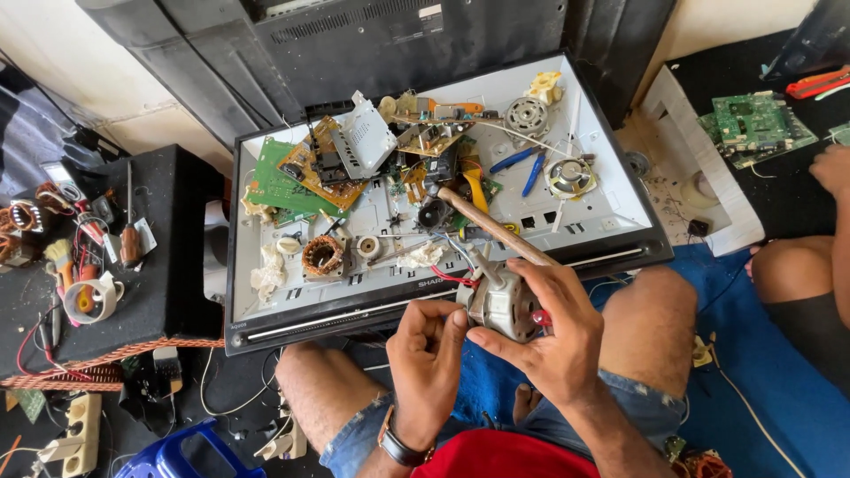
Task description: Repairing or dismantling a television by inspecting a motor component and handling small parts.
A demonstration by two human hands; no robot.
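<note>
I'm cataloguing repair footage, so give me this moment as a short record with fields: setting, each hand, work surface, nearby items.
setting: person seated on the floor, a panel tray of parts before the knees
left hand: fingers pinched at the side of a small electric motor
right hand: wrapped over the motor, steadying it
wires: red wires run from the motor
on tray: green circuit board, copper-wound coil, wooden-handled hammer, blue pliers
left side: black box with a screwdriver

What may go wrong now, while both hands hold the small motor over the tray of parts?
The motor is held in the air by the left hand and right hand; if it slips, it may fall onto the legs. Its red wires could snag or tear. The wooden-handled tool leaning beside it may get knocked.
</note>
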